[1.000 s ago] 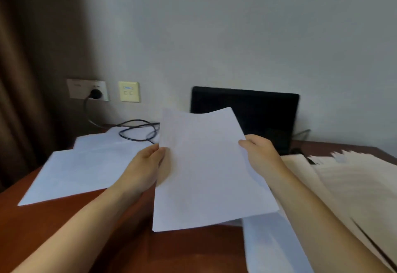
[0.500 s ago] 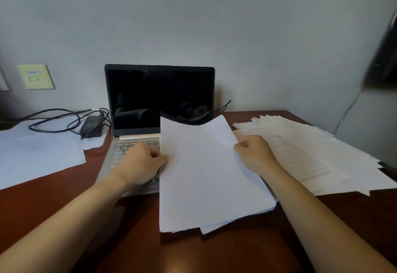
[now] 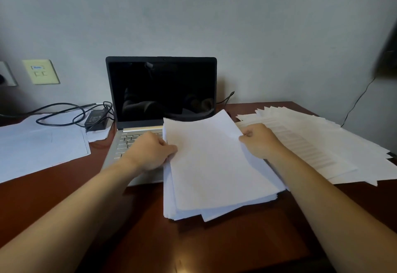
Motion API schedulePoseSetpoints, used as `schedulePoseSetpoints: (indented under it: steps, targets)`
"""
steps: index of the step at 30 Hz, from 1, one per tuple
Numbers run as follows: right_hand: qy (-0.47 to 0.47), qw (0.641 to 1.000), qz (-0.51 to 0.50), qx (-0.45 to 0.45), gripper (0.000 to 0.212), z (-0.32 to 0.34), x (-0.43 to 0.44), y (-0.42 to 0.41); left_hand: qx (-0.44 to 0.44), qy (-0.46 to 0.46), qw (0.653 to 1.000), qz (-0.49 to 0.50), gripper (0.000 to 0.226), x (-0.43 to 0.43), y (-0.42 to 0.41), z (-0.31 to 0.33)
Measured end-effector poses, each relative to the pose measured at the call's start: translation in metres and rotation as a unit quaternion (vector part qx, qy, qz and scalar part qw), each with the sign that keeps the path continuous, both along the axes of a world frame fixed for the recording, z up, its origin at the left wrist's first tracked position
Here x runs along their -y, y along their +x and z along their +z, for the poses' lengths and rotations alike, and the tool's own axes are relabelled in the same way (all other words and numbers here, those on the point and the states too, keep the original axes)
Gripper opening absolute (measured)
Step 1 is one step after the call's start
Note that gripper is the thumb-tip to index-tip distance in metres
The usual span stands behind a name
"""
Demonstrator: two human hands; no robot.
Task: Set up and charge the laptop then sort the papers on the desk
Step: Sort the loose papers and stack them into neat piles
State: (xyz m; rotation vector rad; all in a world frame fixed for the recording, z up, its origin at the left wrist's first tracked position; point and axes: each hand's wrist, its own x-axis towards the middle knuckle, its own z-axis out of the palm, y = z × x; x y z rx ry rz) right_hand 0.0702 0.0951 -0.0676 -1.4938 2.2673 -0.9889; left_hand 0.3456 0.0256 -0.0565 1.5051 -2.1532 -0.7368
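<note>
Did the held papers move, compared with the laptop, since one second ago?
Yes. The papers moved right: earlier they overlapped the left edge of the laptop, now they overlap its right half.

Your laptop [image 3: 161, 92] stands open at the back of the desk [image 3: 64, 189], against the wall. The stack of sheets [image 3: 214, 169] lies in front of it, over the right of its keyboard, with your left hand [image 3: 150, 152] gripping its left edge and your right hand [image 3: 260, 141] its right. Right of the stack lies a fanned spread of papers [image 3: 326, 144] — left of the laptop, the charger brick [image 3: 96, 119] and looped cable [image 3: 60, 113] rest on more sheets [image 3: 38, 146].
</note>
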Motion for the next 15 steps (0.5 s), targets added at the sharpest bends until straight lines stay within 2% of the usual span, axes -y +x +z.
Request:
schedulePoseSetpoints:
  steps: [3,5,7,9,13,15]
  targets:
    - [0.008,0.998,-0.011,-0.056,0.014,-0.009,0.001,0.001,0.084,-0.040,0.996,-0.008,0.044,0.001,-0.003,-0.012]
    - [0.009,0.996,-0.033,-0.082,0.006,-0.010,-0.002,0.007,0.099,-0.069,0.993,-0.003,0.042,0.001,-0.004,-0.016]
    - [0.011,0.990,-0.047,-0.134,0.012,-0.010,-0.005,0.014,0.096,-0.077,0.992,0.000,0.041,-0.001,-0.005,-0.017]
    - [0.007,0.981,-0.054,-0.185,0.006,-0.007,-0.005,0.022,0.092,-0.077,0.993,0.004,0.040,0.000,-0.004,-0.018]
    - [0.042,0.969,-0.065,-0.233,0.002,0.000,-0.005,0.036,0.112,-0.084,0.990,0.005,0.041,0.006,0.000,-0.018]
    - [0.049,0.962,-0.069,-0.260,0.016,0.003,-0.003,0.042,0.127,-0.108,0.986,0.012,0.047,0.008,0.004,-0.018]
